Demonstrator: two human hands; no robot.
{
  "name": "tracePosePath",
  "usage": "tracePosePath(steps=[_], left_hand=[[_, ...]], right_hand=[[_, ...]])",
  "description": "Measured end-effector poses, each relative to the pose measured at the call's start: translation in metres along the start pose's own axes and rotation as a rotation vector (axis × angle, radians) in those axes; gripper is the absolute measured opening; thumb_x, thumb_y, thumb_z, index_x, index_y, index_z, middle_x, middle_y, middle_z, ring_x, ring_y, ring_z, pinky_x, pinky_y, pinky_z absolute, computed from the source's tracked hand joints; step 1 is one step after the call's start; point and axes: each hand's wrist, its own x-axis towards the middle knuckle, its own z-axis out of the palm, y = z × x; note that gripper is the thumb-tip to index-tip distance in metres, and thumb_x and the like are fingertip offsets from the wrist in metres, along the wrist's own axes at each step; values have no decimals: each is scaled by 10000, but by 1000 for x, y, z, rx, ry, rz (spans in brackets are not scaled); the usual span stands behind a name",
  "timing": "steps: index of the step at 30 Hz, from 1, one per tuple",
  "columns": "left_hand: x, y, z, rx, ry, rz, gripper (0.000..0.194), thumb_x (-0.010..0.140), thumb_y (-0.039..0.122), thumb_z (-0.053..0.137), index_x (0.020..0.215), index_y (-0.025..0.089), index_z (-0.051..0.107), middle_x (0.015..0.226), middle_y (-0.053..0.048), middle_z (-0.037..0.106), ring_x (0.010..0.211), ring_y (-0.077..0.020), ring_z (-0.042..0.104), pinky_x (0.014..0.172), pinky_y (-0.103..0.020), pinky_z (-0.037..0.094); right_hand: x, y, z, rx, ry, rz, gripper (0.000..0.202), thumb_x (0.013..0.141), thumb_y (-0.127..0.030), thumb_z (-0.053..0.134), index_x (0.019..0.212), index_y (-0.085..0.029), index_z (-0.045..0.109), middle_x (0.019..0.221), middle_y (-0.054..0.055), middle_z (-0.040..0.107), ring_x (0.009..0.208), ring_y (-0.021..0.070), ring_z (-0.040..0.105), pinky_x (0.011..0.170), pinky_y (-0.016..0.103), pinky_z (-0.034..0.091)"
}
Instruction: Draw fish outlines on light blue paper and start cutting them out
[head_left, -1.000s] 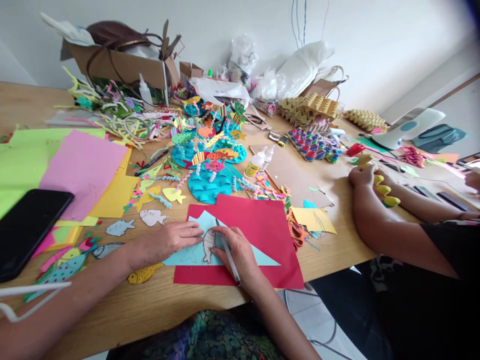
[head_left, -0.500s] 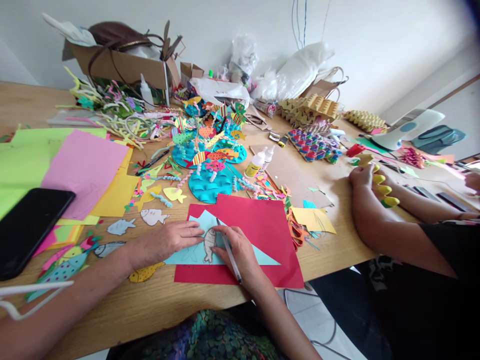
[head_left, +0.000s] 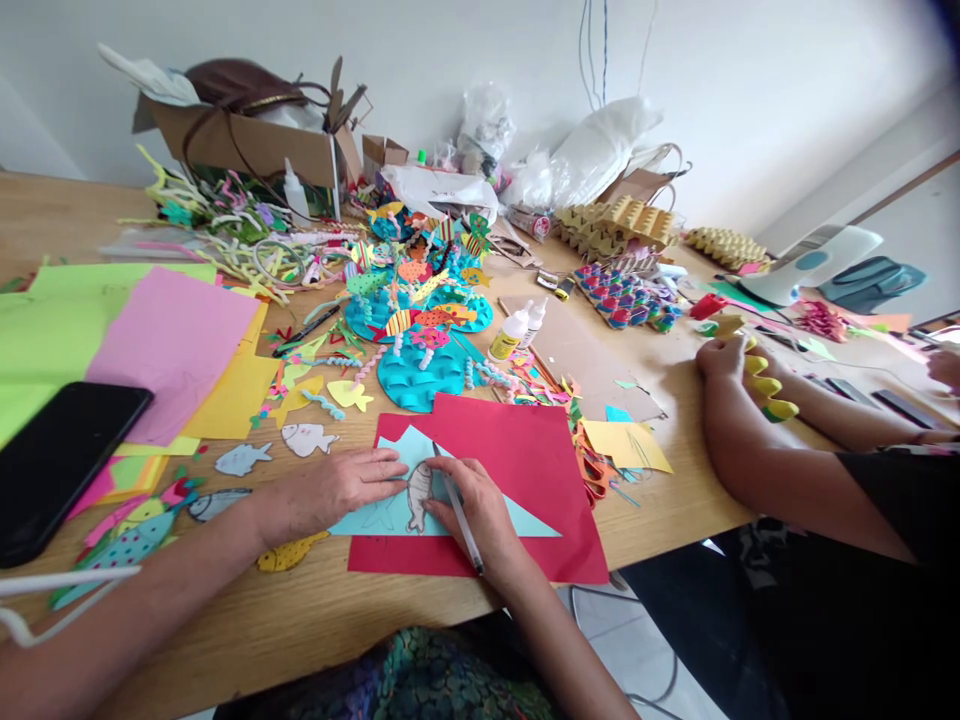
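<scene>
My right hand (head_left: pixel 480 510) grips a slim pen (head_left: pixel 463 518) with a clear barrel, its dark tip pointing away from me. Under its fingertips lies a small grey paper fish (head_left: pixel 419 497) on a light blue sheet (head_left: pixel 525 519). My left hand (head_left: pixel 356 485) rests flat with fingers stretched across the left part of that sheet. A faint fish outline shows on the blue paper near those fingers. Beneath it all is red paper (head_left: pixel 517 440). Cut-out fish lie beside my left forearm: a white fish (head_left: pixel 307 438), a pale blue fish (head_left: pixel 241 458) and a yellow fish (head_left: pixel 291 552).
A black phone (head_left: pixel 67 470) lies on coloured sheets at left. Glue bottles (head_left: pixel 510 335) stand beyond the red paper, beside a blue model with paper fish (head_left: pixel 420 370). Orange scissors (head_left: pixel 595 470) lie right of the red paper. Another person's hands (head_left: pixel 724 365) hold a yellow-painted carton piece (head_left: pixel 769 385).
The view has shifted slightly, so the scene sits a little lower. My hands, the pen and the paper fish keep nearly the same positions.
</scene>
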Motion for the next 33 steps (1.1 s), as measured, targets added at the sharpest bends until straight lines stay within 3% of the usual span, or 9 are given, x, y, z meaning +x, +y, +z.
tracePosePath(steps=[33], left_hand=[[4, 3, -5, 86, -23, 18, 367, 957, 127, 292, 1196, 154, 567, 1220, -112, 590, 1207, -246, 469, 993, -393, 425]], right_hand=[[3, 6, 6, 14, 20, -33, 405, 702, -115, 725, 1085, -181, 614, 904, 75, 646, 879, 220, 588, 762, 299, 489]])
